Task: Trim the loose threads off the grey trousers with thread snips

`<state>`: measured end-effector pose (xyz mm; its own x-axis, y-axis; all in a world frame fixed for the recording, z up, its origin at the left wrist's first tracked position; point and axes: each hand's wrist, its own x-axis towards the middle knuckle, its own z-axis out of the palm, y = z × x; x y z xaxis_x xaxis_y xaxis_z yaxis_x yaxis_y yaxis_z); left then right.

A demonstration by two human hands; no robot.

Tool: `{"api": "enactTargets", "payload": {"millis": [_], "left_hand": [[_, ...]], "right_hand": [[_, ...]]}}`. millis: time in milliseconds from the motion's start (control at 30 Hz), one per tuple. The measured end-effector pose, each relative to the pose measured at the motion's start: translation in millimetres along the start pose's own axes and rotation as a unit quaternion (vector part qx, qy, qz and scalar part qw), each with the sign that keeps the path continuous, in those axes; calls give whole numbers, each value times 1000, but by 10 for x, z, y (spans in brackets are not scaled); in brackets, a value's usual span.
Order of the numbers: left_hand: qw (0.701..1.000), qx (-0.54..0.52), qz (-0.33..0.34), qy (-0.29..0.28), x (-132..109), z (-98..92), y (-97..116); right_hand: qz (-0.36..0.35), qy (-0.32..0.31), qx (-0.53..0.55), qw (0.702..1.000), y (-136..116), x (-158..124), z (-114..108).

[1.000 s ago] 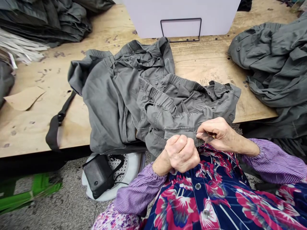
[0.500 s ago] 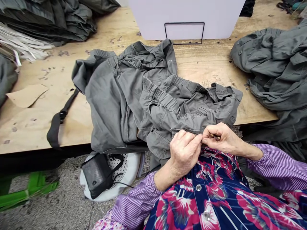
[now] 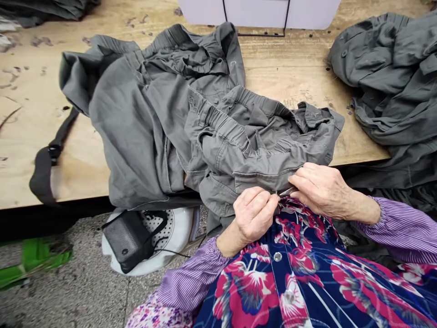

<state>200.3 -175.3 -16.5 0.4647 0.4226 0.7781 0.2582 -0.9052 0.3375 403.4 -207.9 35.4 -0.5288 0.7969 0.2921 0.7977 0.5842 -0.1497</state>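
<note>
Grey trousers with a gathered elastic waistband lie over the table's front edge, hanging toward my lap. My left hand is closed in a pinch at their lower edge, thumb and forefinger together; the bit of cloth between them is mostly hidden. Close on its right, my right hand is closed around small thread snips. Their thin metal points reach to my left fingertips, and the handles are hidden in the palm. A second grey garment lies beside and partly under the trousers on the left.
More grey garments are heaped on the wooden table at right. A black strap with a buckle hangs at the front edge. A white board stands behind. Below, a black mesh-fronted box rests on a white stool.
My right hand has turned over and drawn slightly away from the left, and the snips' points now show between the hands. My left hand keeps its pinch. The view has shifted.
</note>
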Motion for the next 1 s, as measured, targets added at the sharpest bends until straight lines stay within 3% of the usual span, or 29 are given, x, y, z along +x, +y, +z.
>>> {"api": "enactTargets", "payload": {"millis": [167, 400, 500, 600, 633, 700, 767, 833, 900, 1000], "left_hand": [[1000, 19, 8, -6, -4, -46, 0], [1000, 17, 9, 0, -1, -56, 28], [1000, 11, -2, 27, 157, -79, -5], [997, 53, -47, 26, 489, -117, -142], [994, 84, -63, -11, 613, -127, -207], [976, 131, -90, -151, 829, -127, -345], [936, 155, -110, -295, 964, -96, -468], [896, 172, -116, -393, 1013, -37, -559], [870, 182, -115, -444, 1006, 28, -620], [860, 173, -127, -463, 974, 89, -679]], "right_hand": [[-48, -9, -41, 998, -27, 42, -1], [-56, -33, -35, 997, -61, 72, 6], [-44, -20, -21, 999, -49, 66, 8], [-8, 17, -14, 1000, -23, 77, 20], [7, 22, -14, 1000, -12, 81, 36], [34, 8, -13, 999, 14, 87, 94], [53, -22, -7, 998, 42, 84, 189], [65, -42, 10, 997, 69, 70, 302], [75, -47, 34, 995, 93, 50, 410], [79, -39, 67, 994, 116, 16, 526]]}}
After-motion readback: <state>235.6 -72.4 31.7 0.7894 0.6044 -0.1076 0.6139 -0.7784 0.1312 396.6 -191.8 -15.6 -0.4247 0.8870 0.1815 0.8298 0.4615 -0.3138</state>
